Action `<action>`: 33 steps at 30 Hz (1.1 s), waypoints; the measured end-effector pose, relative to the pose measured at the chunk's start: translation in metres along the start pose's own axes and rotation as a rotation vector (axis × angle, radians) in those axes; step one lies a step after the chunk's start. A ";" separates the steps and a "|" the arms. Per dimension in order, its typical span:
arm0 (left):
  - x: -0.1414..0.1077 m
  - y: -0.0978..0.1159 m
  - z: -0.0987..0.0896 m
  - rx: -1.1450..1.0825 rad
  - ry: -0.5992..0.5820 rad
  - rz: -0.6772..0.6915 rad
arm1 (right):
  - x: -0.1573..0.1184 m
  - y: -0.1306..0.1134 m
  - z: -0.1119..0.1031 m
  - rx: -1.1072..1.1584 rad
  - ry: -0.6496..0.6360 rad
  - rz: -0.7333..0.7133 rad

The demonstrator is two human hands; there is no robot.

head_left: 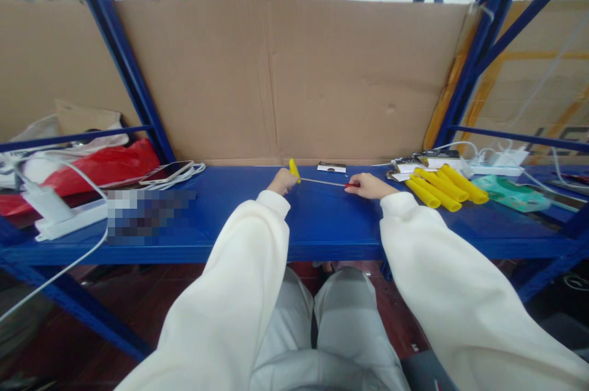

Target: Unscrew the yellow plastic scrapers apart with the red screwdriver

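Yellow piece (294, 168) in the middle of the blue shelf (331, 219): on my head view I see it pinched in the left hand (282, 181). Well apart from that, the right hand (368, 186) grips the red handle (350, 185) of a thin metal rod (322, 181) that spans between them; whether its tip touches, I cannot tell. I judge this step wants a firm left hold, the rod straight and light force. The piece looks bright, narrow and tilted, its lower part hidden.
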State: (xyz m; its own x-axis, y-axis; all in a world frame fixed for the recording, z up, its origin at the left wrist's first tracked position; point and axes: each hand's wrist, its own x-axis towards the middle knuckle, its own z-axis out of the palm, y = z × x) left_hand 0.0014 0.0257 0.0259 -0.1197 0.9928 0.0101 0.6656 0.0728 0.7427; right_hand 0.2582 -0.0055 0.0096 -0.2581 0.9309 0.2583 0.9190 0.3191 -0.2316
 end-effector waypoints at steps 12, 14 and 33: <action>0.002 -0.001 0.000 -0.003 -0.003 0.008 | -0.001 -0.003 0.003 0.068 0.023 0.047; 0.002 -0.001 0.000 -0.006 -0.006 0.011 | -0.001 -0.002 0.001 0.054 0.007 0.021; 0.005 -0.004 0.001 -0.007 0.003 0.027 | -0.002 -0.003 0.000 0.065 -0.018 -0.019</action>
State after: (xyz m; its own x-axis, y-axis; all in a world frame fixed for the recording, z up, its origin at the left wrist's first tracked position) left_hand -0.0010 0.0301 0.0223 -0.1041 0.9941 0.0317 0.6635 0.0457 0.7468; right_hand 0.2565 -0.0084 0.0101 -0.2813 0.9275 0.2462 0.8927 0.3471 -0.2875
